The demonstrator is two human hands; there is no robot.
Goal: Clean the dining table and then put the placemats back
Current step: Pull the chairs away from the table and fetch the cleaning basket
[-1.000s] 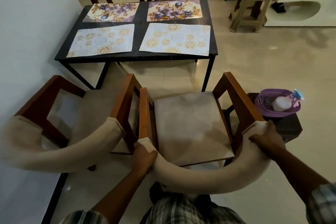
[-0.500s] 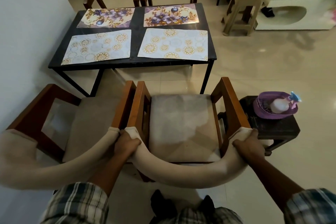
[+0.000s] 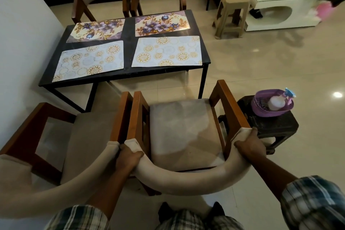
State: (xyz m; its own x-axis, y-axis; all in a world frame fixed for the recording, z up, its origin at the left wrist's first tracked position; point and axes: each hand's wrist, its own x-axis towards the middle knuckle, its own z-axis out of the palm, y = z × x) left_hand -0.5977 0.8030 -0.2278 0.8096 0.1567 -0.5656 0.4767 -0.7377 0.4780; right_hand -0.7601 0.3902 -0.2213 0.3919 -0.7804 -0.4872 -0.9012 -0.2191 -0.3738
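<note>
The chair [image 3: 183, 129] now stands nearer the surface [image 3: 128, 48] than a second ago, with a strip of floor between them. The left grip [image 3: 128, 157] and right grip [image 3: 250, 145] curl round its padded back. Four placemats [image 3: 89, 61] lie flat on the surface. A second chair [image 3: 84, 136] stands just beside on the left and a stool [image 3: 270, 125] on the right.

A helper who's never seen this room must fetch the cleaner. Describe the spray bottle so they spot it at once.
Start at the black dining table; to the right of the near right chair stands a low dark stool. On it sits a purple basket, and in it lies the spray bottle: pale body, blue trigger head, the only bottle around.
</note>
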